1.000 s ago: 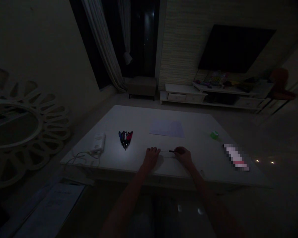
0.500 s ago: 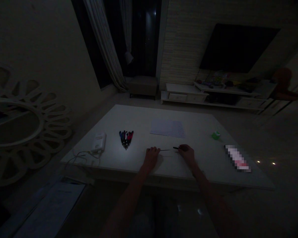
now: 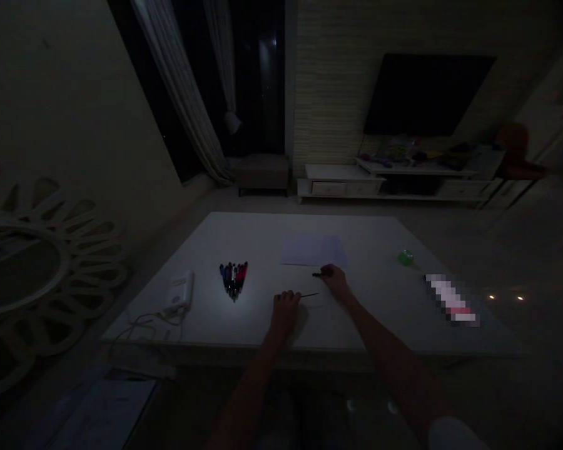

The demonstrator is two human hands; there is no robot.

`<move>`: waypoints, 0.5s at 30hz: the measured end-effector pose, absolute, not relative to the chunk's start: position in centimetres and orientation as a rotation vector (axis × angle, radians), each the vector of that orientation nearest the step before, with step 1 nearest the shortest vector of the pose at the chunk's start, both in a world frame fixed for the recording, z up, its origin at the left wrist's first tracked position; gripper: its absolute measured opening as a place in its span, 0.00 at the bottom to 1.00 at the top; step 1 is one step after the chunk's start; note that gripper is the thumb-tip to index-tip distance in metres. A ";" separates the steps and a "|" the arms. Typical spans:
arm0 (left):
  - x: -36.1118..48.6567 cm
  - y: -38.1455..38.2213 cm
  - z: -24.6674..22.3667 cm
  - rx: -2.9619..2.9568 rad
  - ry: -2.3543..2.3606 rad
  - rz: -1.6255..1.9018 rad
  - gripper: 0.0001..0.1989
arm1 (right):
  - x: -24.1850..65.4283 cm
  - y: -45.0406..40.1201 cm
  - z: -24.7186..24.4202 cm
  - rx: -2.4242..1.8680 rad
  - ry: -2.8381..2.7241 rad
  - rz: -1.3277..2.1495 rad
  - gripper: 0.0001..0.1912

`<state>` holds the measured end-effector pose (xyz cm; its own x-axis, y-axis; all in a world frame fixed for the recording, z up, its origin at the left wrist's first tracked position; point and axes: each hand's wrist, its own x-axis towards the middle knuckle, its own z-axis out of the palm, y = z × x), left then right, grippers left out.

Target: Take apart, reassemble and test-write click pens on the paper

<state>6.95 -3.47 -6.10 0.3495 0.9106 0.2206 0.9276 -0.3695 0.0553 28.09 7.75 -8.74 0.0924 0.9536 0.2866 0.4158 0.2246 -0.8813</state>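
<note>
The room is dim. My left hand [image 3: 286, 309] is closed near the front of the white table, with a thin dark stick [image 3: 310, 295], like a pen refill, poking out to the right from its fingers. My right hand [image 3: 335, 280] pinches a short black pen part [image 3: 318, 275], whose exact kind I cannot make out. It is held farther back than the stick and apart from it, just in front of a sheet of paper [image 3: 304, 251]. Several pens [image 3: 233, 278] lie in a fanned bunch left of my hands.
A white power adapter [image 3: 180, 290] with cables sits at the table's [image 3: 258, 325] left. Toward the right edge are a small green container [image 3: 406, 257] and a phone-shaped blurred object [image 3: 451, 300]. A low cabinet [image 3: 331, 187] and a dark television [image 3: 429, 94] stand beyond.
My right hand has moved left and away from me toward the paper, carrying the black pen part off the stick's tip line. My left hand still grips the stick. The camera view has shifted.
</note>
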 end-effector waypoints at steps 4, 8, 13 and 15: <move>7.0 -3.5 -5.9 -2.511 -1.720 -0.340 0.14 | 28.8 7.1 -9.5 -1.380 -1.501 0.630 0.12; 7.0 -3.6 -5.7 -2.512 -1.733 -0.305 0.13 | 29.5 6.2 -9.8 -1.457 -1.516 0.448 0.13; 7.0 -3.6 -5.7 -2.501 -1.734 -0.297 0.13 | 29.4 5.8 -9.9 -1.466 -1.558 0.365 0.11; 7.0 -3.6 -5.8 -2.490 -1.731 -0.310 0.14 | 29.4 5.7 -9.9 -1.463 -1.566 0.364 0.11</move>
